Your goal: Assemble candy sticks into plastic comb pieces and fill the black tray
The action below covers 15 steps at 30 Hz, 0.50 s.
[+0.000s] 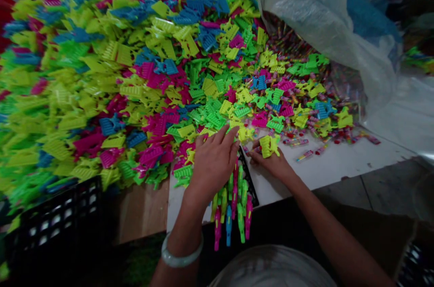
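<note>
My left hand (215, 156) reaches over a black rack (249, 178), palm down, its fingers stretched forward to the edge of the pile. Below it, several long pink, green, yellow and blue plastic pieces (228, 223) stick out over the rack's near end. Right of the rack, my right hand (273, 162) has its fingertips pinched together near small candy-like tubes; what lies between them is too small to make out. A yellow toothed plastic piece (269, 145) shows against the back of that hand; whether it is held I cannot tell.
A large heap of coloured plastic pieces (135, 65) covers the left and back. Small colourful tubes (305, 156) spill from a clear plastic bag (312, 2) at right. A black crate (50, 228) stands at lower left. The white tabletop (325, 169) ends near me.
</note>
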Motion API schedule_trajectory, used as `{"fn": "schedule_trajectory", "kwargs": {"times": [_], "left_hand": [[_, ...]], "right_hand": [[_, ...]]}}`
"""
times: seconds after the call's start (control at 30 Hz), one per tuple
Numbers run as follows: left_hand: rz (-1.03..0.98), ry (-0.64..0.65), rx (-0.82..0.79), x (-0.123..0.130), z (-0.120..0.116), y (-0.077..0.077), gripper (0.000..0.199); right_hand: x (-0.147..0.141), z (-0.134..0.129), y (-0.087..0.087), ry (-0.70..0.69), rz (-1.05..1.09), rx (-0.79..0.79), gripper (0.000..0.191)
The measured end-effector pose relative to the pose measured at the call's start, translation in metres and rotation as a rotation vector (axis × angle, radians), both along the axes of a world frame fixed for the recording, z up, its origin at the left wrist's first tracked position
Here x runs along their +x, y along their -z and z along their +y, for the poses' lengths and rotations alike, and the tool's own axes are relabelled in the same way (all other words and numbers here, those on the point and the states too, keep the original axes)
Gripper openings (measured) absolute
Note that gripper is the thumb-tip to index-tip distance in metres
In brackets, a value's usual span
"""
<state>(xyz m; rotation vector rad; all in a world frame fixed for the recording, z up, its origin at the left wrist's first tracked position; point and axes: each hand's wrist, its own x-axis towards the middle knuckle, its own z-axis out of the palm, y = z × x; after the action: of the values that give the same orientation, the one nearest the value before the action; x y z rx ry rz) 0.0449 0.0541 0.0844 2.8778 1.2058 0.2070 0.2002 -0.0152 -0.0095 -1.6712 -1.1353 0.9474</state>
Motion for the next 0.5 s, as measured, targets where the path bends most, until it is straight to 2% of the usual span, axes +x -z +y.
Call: {"fn": "schedule_trajectory", "kwargs": {"times": [0.1, 0.17, 0.3, 0.43, 0.5], "left_hand": [[-0.007, -0.003, 0.005, 0.0, 0.001, 0.001, 0.043], [-0.003, -0.006, 0.006, 0.0, 0.001, 0.001, 0.043], [-0.005, 0.0, -0.005, 0.0, 0.0, 0.0, 0.045], [-0.031, -0.021, 0.003, 0.001, 0.0, 0.001, 0.05], [-0.044, -0.045, 0.012, 0.002, 0.0, 0.002, 0.051]], "right_hand": [[-0.009, 0.011, 0.003, -0.075, -0.104, 0.048, 0.008], [-0.015, 0.015, 0.007, -0.065, -0.247, 0.072, 0.006], [-0.031, 0.014, 0.011, -0.044, -0.513, 0.094, 0.019], [-0.043, 0.01, 0.008, -0.166, -0.651, 0.0, 0.024], [-0.037, 0.01, 0.005, -0.233, -0.626, 0.023, 0.022]]}}
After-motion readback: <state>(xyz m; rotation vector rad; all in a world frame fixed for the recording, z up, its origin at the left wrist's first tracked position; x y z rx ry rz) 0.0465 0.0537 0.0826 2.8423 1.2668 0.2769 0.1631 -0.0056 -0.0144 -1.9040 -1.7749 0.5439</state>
